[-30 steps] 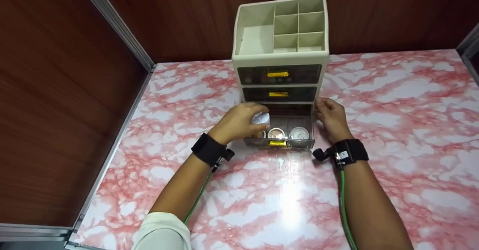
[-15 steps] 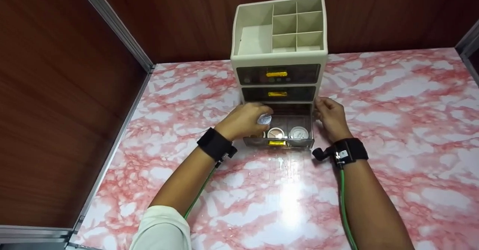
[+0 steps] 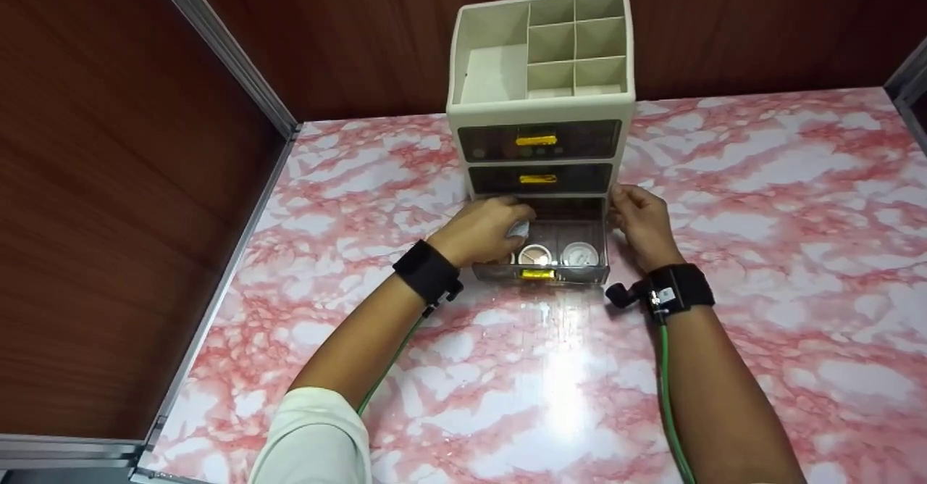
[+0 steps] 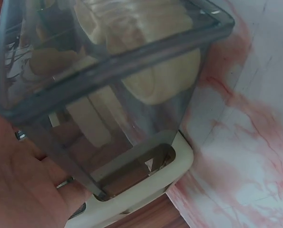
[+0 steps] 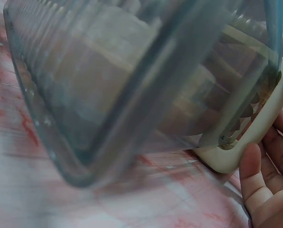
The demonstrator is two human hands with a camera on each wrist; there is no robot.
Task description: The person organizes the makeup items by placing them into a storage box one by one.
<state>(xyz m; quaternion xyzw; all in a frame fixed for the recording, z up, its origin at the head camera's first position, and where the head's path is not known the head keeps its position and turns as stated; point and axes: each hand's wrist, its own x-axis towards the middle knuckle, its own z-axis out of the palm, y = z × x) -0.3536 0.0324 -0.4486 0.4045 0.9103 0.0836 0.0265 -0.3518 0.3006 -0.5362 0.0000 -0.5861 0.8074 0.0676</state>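
A cream drawer organizer (image 3: 542,110) has its bottom drawer (image 3: 500,274) pulled out. My left hand (image 3: 484,232) reaches over the drawer's left side and pinches a round silvery disc (image 3: 518,230), mostly covered by the fingers. Near the drawer front lie a round white-rimmed case with tan sections (image 3: 535,256) and a round clear-and-white case (image 3: 581,255); another round one is partly hidden under my left hand. My right hand (image 3: 643,224) rests at the organizer's right side; in the right wrist view its thumb (image 5: 250,164) touches the cream frame (image 5: 231,161), fingers loosely bent alongside.
Two upper drawers with yellow handles (image 3: 536,140) are closed. The organizer's top is divided into several compartments (image 3: 554,40). It stands on a pink-and-white marbled table (image 3: 463,390), close to a dark wooden back wall (image 3: 362,42). A wooden panel (image 3: 108,201) borders the left.
My left hand has moved slightly right and farther into the drawer, its fingers covering more of the silvery disc. My right hand stays at the organizer's side.
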